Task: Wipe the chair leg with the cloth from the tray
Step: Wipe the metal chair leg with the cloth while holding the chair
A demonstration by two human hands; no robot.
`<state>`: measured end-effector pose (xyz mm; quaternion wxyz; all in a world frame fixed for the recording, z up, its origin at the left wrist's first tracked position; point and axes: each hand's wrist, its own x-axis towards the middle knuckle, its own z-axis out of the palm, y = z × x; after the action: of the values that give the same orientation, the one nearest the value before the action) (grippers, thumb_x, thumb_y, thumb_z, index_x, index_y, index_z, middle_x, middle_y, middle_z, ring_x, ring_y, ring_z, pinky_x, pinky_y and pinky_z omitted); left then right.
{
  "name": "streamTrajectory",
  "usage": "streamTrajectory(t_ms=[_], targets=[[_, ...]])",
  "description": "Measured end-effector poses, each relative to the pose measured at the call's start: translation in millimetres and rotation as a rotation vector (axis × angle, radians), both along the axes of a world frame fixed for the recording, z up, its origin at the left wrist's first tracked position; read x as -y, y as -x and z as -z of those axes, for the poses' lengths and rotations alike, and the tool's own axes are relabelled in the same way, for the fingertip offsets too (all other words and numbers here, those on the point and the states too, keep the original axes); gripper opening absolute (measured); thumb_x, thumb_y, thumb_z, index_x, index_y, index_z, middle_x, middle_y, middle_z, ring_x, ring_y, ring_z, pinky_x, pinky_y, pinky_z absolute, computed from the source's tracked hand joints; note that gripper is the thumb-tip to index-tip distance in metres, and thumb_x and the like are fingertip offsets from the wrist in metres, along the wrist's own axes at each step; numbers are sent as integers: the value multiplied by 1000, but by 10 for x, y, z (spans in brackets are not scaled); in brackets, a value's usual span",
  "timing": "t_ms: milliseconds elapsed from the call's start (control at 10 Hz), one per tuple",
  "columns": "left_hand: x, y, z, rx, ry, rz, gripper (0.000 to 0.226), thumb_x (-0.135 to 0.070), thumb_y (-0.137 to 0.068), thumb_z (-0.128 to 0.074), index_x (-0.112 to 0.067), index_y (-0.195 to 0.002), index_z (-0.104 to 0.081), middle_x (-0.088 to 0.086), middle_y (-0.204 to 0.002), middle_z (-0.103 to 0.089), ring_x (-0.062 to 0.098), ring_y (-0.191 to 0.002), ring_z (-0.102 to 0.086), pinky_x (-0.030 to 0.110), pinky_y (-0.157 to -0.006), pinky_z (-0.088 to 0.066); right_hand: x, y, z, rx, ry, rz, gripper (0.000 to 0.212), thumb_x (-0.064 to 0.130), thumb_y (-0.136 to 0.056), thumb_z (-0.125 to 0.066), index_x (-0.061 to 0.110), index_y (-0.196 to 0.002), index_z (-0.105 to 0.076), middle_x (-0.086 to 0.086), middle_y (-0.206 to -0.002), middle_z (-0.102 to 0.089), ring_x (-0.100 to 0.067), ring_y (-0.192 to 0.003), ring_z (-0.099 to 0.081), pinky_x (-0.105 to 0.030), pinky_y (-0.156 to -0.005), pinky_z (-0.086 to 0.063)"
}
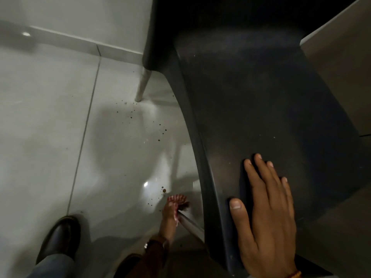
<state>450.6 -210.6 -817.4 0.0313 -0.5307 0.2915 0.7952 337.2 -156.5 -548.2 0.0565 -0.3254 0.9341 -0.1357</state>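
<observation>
Far left, bare pale floor tile [50,117] with a grout line; my dark shoe [60,237] planted near left, clear of the work. Dark specks [160,129] scattered on the tile between the two chair legs, one bigger spot close to my lower hand. Far leg [142,85] stands untouched, well apart from the action.

Left hand [169,215] reaches down low, grip clamped on the cloth [178,201], reddish patterned, bunched against the near chair leg [190,223] close to its foot. Cloth is wrapped partly round the metal tube, probably so one slide covers most of the surface. Leg bottom is hidden by the cloth, can't tell how much is covered.

Right hand [267,217] lies flat on the dark chair seat [261,107], fingers spread apart, gripping nothing. I judge it's there to steady the chair and take my weight while I bend.

Seat edge overhangs the near leg and blocks my view of its upper part. Tray not in view. Wall and skirting at far side, nothing else in the way.
</observation>
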Motion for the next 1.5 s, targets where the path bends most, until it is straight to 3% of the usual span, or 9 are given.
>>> streamTrajectory(t_ms=[100, 200, 300, 400, 600, 900, 1100, 1200, 1500], targets=[[174, 72, 183, 69, 17, 133, 38, -33, -109, -27, -41, -98, -63, -27, -72, -76, -7, -65, -69, 24, -61, -49, -16, 2, 12, -15, 15, -12, 67, 60, -103, -26, 27, -160, -30, 6, -171, -24, -18, -158, -18, -47, -127, -11], [150, 98, 124, 117, 46, 125, 36, -23, -108, -33, -30, -99, -66, -7, -71, -78, 0, -61, -69, 17, -53, -50, -6, 15, 29, -4, -7, -3, 68, 61, -103, -24, 26, -160, -30, 5, -171, -24, -17, -158, -17, -47, -127, -10], [24, 17, -298, 102, -28, 61, 34, -32, -108, -35, -20, -117, -66, 10, -110, -75, 11, -92, -73, 25, -77, -56, -3, 9, 14, 7, -14, 9, 68, 63, -103, -22, 27, -161, -28, 5, -171, -24, -16, -158, -16, -45, -127, -8], [-116, 41, -862, 37, -156, -179, 35, -25, -104, -44, -15, -137, -52, 5, -122, -70, 20, -104, -69, 35, -87, -57, -9, 9, 22, 4, -28, 6, 67, 62, -103, -23, 29, -161, -27, 5, -171, -23, -15, -159, -15, -45, -127, -7], [-187, 256, -1510, 168, -262, -295, 30, -15, -98, -58, -5, -125, -64, 20, -119, -69, 35, -110, -65, 52, -106, -48, 0, 22, 1, 27, -49, 14, 68, 63, -103, -22, 28, -161, -26, 2, -171, -24, -18, -159, -16, -47, -127, -8], [121, -2, -1905, 115, -257, -216, 29, -23, -96, -59, -5, -116, -72, 13, -113, -75, 35, -110, -68, 58, -102, -50, 1, 23, -58, 57, -93, 20, 68, 53, -98, -35, 23, -159, -31, -1, -170, -26, -25, -158, -21, -51, -126, -12], [778, -202, -1998, -96, -96, -163, 32, -18, -104, -47, -12, -125, -70, 9, -115, -78, 30, -112, -71, 26, -65, -53, 362, 142, -146, 152, -76, -23, 71, 54, -96, -38, 25, -160, -29, 4, -174, -14, -19, -160, -5, -55, -126, -7], [1352, -235, -2138, -205, 96, -234, 38, -20, -107, -37, -22, -132, -65, -1, -125, -75, 19, -120, -68, 32, -85, -49, 912, 361, -182, 162, -10, -52, 73, 57, -97, -38, 23, -161, -27, 1, -174, -12, -21, -160, -2, -53, -127, -4], [2582, 233, -1881, -180, 430, -305, 39, -8, -106, -37, -14, -141, -51, 3, -133, -69, 22, -124, -64, 44, -97, -50, 2073, 819, 2, 165, -85, -27, 85, 74, -92, -27, 31, -163, -11, -2, -174, -1, -25, -159, 6, -61, -125, 1]])
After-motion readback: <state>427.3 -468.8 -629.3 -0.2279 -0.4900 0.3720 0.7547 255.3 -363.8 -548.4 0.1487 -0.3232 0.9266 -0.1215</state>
